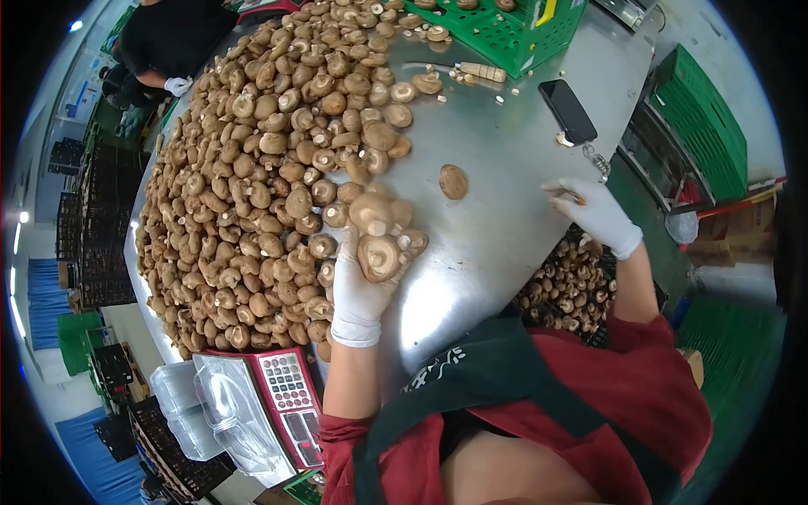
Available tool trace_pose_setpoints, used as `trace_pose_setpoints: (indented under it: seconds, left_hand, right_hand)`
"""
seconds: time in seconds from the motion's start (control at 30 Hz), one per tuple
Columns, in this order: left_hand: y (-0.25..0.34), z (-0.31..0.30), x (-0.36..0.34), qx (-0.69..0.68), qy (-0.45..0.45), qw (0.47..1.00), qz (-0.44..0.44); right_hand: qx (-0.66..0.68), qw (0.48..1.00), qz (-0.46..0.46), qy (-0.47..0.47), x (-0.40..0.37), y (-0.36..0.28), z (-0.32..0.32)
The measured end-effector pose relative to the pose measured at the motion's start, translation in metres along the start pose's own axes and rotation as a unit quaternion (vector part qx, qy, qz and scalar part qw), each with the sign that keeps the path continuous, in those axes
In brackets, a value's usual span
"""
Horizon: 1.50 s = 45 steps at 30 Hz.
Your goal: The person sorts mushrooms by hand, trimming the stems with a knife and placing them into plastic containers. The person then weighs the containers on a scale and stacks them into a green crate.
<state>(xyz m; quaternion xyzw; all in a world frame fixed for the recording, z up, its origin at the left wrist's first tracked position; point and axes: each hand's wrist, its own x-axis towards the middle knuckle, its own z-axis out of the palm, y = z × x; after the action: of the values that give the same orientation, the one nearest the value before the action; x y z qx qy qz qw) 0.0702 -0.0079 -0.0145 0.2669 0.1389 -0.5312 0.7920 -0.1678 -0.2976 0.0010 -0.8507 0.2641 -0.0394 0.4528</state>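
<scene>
My left hand [358, 290], in a white glove, is curled around several brown shiitake mushrooms [380, 256] at the edge of the big mushroom pile [252, 177]. Motion blurs part of this cluster, and some fingers are hidden behind it. One mushroom [453, 181] lies alone on the metal table [492, 227] between my hands. My right hand [596, 217], also gloved, hovers past the table's right edge with its fingers bent together. A small orange thing shows at those fingers, too small to name. Below that hand is a crate of mushrooms [568, 282].
A red scale [290, 391] and clear plastic trays [244, 412] sit at lower left. At the back are a green crate [539, 38], a wooden-handled knife [481, 71] and a black phone [568, 111]. Another person's gloved hand [178, 86] is at the far left.
</scene>
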Motion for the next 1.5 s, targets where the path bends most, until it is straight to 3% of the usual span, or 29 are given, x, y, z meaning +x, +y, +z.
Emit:
trace_pose_setpoints:
  seconds: [0.1, 0.13, 0.2, 0.27, 0.43, 0.5, 0.6, 0.63, 0.7, 0.73, 0.77, 0.8, 0.83, 0.9, 0.97, 1.03, 1.07, 1.1, 1.13, 1.2, 1.3, 1.33, 1.37, 1.4, 1.43, 1.47, 1.5]
  left_hand:
    - [-0.005, -0.001, -0.006, -0.002, 0.052, 0.998, 0.020]
    - [-0.007, 0.000, -0.013, 0.005, 0.020, 0.999, 0.042]
    - [-0.006, -0.008, -0.029, 0.058, 0.087, 0.987, 0.124]
    - [-0.003, -0.020, -0.049, 0.006, 0.048, 0.986, 0.163]
    - [0.009, -0.064, -0.085, 0.277, 0.200, 0.876, 0.340]
    - [0.009, -0.078, -0.094, 0.286, 0.163, 0.868, 0.372]
    - [0.017, -0.085, -0.102, 0.045, -0.018, 0.944, 0.325]
    - [0.021, -0.083, -0.105, -0.013, -0.086, 0.951, 0.298]
    - [0.031, -0.078, -0.111, -0.017, -0.201, 0.945, 0.258]
    - [0.035, -0.079, -0.114, -0.019, -0.257, 0.936, 0.240]
    - [0.036, -0.090, -0.122, 0.020, -0.193, 0.936, 0.295]
    - [0.032, -0.091, -0.125, 0.142, -0.075, 0.916, 0.367]
    - [0.025, -0.089, -0.128, 0.257, 0.052, 0.867, 0.425]
    - [0.023, -0.065, -0.139, 0.050, 0.135, 0.922, 0.359]
    - [0.011, -0.084, -0.143, 0.139, 0.130, 0.929, 0.317]
    - [0.005, -0.056, -0.139, 0.295, 0.129, 0.883, 0.341]
    - [0.008, -0.066, -0.144, 0.329, 0.111, 0.874, 0.339]
    - [0.011, -0.061, -0.154, 0.292, 0.099, 0.899, 0.311]
    - [0.013, -0.051, -0.166, 0.338, 0.152, 0.851, 0.372]
    - [0.036, -0.063, -0.208, 0.443, 0.269, 0.731, 0.444]
    - [0.066, -0.084, -0.275, 0.496, 0.510, 0.479, 0.514]
    - [0.073, -0.077, -0.296, 0.558, 0.550, 0.358, 0.508]
    - [0.082, -0.105, -0.320, 0.531, 0.556, 0.312, 0.558]
    - [0.084, -0.110, -0.338, 0.561, 0.602, 0.223, 0.523]
    - [0.086, -0.117, -0.350, 0.522, 0.606, 0.266, 0.538]
    - [0.084, -0.124, -0.357, 0.549, 0.630, 0.236, 0.496]
    - [0.084, -0.142, -0.370, 0.593, 0.633, 0.251, 0.431]
  right_hand:
    - [-0.012, 0.995, -0.091, 0.039, 0.025, -0.004, 0.038]
    - [-0.016, 0.990, -0.127, 0.054, 0.036, -0.007, 0.052]
    - [-0.015, 0.977, -0.189, 0.093, 0.058, -0.019, 0.073]
    - [-0.083, 0.986, -0.139, 0.043, 0.076, -0.039, 0.087]
    - [-0.093, 0.982, -0.156, -0.047, 0.107, -0.039, 0.098]
    - [-0.036, 0.984, -0.170, -0.047, 0.109, -0.032, 0.093]
    - [-0.013, 0.985, -0.156, -0.074, 0.091, -0.027, 0.078]
    - [-0.018, 0.984, -0.115, -0.132, 0.083, -0.021, 0.070]
    - [-0.018, 0.969, -0.141, -0.202, 0.056, -0.005, 0.041]
    - [-0.034, 0.961, -0.108, -0.253, 0.042, -0.004, 0.023]
    - [-0.054, 0.957, -0.115, -0.262, 0.032, 0.010, 0.010]
    - [-0.090, 0.952, -0.070, -0.285, 0.026, 0.004, -0.004]
    - [-0.096, 0.960, -0.062, -0.257, 0.027, -0.001, -0.009]
    - [-0.112, 0.975, -0.092, -0.167, 0.039, -0.011, -0.004]
    - [-0.106, 0.973, -0.199, -0.057, 0.084, -0.033, 0.031]
    - [-0.055, 0.963, -0.265, -0.005, 0.135, -0.063, 0.077]
    - [-0.164, 0.936, -0.304, 0.072, 0.158, -0.076, 0.099]
    - [-0.198, 0.933, -0.291, 0.073, 0.181, -0.082, 0.115]
    - [-0.237, 0.945, -0.220, 0.052, 0.198, -0.088, 0.130]
    - [-0.198, 0.943, -0.259, 0.064, 0.239, -0.065, 0.150]
    - [-0.154, 0.972, -0.179, -0.020, 0.230, -0.090, 0.143]
    - [-0.135, 0.980, -0.138, -0.038, 0.222, -0.095, 0.132]
    - [-0.099, 0.983, -0.150, -0.044, 0.216, -0.092, 0.127]
    - [0.014, 0.985, -0.136, -0.107, 0.205, -0.092, 0.124]
    - [0.135, 0.971, -0.107, -0.167, 0.194, -0.092, 0.119]
    - [0.241, 0.943, -0.068, -0.219, 0.183, -0.092, 0.115]
    - [0.291, 0.921, -0.038, -0.256, 0.167, -0.098, 0.106]
